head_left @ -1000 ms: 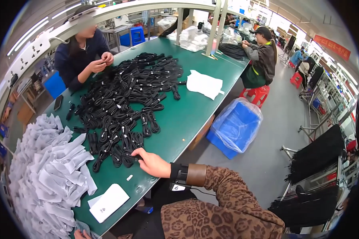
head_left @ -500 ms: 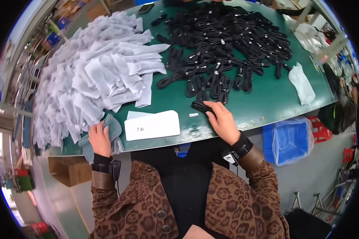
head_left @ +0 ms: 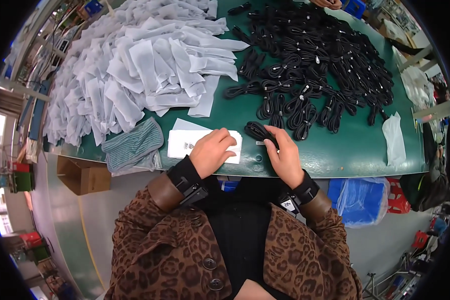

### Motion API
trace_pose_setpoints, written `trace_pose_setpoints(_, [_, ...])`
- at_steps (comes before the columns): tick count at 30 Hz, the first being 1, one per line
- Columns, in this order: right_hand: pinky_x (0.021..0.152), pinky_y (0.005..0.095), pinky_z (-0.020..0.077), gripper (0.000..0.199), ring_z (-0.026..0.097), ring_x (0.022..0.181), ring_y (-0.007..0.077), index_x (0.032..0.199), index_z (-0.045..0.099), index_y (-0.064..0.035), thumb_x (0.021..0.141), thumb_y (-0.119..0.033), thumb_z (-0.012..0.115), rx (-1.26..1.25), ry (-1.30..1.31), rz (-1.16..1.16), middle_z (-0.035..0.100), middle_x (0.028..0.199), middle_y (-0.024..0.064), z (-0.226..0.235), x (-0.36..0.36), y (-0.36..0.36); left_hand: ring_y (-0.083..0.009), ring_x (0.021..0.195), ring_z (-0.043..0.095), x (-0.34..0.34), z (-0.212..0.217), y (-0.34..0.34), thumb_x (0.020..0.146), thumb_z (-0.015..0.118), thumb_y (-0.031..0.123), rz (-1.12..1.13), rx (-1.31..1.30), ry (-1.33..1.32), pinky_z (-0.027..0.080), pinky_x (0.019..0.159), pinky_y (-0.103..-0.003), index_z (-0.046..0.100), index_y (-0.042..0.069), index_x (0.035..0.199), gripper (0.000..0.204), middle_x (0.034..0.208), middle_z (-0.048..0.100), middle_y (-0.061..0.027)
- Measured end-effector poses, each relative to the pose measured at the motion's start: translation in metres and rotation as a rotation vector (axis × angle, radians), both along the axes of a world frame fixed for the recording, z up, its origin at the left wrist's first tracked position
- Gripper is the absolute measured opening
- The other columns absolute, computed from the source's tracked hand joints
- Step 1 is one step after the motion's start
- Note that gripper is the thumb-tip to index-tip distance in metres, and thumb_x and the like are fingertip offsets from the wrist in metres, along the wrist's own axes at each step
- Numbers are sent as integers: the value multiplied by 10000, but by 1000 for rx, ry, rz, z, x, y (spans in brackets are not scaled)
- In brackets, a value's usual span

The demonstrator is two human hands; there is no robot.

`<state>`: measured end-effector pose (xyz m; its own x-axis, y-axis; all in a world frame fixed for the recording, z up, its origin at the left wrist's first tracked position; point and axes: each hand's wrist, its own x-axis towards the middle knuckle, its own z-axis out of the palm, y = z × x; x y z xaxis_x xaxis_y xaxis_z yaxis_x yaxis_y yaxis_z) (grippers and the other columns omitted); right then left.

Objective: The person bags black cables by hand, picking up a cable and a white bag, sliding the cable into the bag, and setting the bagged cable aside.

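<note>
My left hand [head_left: 214, 153] lies over a stack of flat white bags [head_left: 179, 142], fingers bent and apart, touching the top of it. My right hand [head_left: 285, 156] is closed on the near end of a coiled black cable [head_left: 256, 131], which is still down at the table. Beside that cable a small white label [head_left: 260, 143] is partly covered. Left of the stack, a striped green-grey cloth [head_left: 134, 145] sits at the table edge over some clear plastic.
A large heap of white sleeves [head_left: 130, 65] covers the table's left side. Many coiled black cables [head_left: 325, 55] are piled at the right. Farther right lies a white pouch [head_left: 394, 140]. Below are a blue lined bin [head_left: 360, 202] and a cardboard box [head_left: 85, 175]. Another person's hand [head_left: 329, 4] shows at the far edge.
My left hand has left the striped cloth and moved right onto the white stack. My right hand stays at the black cable. The whole view has shifted.
</note>
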<state>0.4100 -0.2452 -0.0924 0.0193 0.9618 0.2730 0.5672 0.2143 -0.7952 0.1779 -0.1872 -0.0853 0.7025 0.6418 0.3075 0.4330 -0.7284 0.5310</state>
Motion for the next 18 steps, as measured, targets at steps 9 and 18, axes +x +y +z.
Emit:
trace_pose_setpoints(9, [733,372,497,334,618,843,351,1222,583,-6,891,-20,626,124,-46,5,601,977,170,5,-10,-7,-297,793,585,-1,-8,3,838,680,53,62,-44,-60,486,688,-373,606,16,893,99,869,539,-109])
trace_pose_setpoints(18, [657,373,502,384,614,776,318,1224,601,-27,846,-4,662,216,-199,36,594,948,136,11,-13,-32,-188,715,570,-1,-9,2,862,651,13,151,-463,-242,466,677,-274,606,-10,897,61,810,586,-79])
